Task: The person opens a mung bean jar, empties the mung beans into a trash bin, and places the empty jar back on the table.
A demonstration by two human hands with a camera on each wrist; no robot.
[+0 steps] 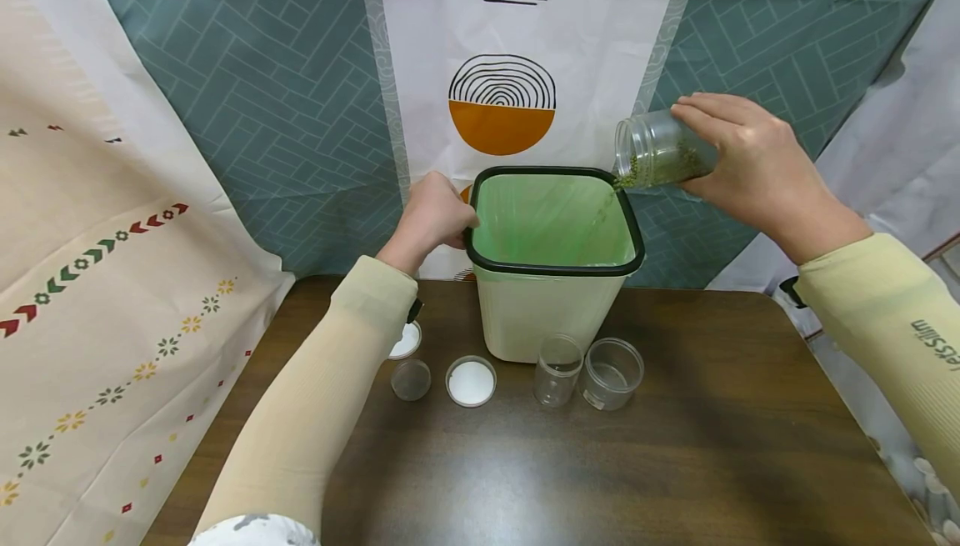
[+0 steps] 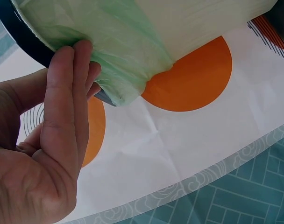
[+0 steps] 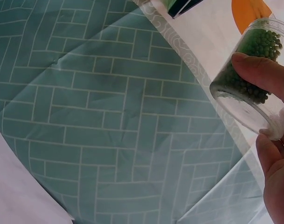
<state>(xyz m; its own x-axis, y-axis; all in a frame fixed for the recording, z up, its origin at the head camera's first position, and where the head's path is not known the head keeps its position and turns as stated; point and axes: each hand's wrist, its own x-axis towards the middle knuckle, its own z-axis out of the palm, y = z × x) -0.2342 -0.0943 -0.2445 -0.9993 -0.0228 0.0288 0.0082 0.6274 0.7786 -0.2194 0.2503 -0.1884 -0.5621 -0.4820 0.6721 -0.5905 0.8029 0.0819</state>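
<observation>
My right hand (image 1: 757,167) grips a clear jar (image 1: 651,144) tipped on its side, mouth toward the bin. Small green beans (image 3: 266,45) lie inside the jar, and some spill from its mouth over the rim into the bin. The pale bin (image 1: 551,313) stands upright on the table with a dark rim and a thin green liner bag (image 2: 121,42) folded over it. At the bin's left edge my left hand (image 1: 437,212) holds the rim and liner between thumb and fingers, as the left wrist view shows.
In front of the bin stand a narrow clear jar (image 1: 557,371) and a wider clear jar (image 1: 612,373). White-lined lids (image 1: 471,382) and a small clear lid (image 1: 411,380) lie to their left on the brown table (image 1: 660,479). A patterned curtain (image 1: 300,96) hangs behind.
</observation>
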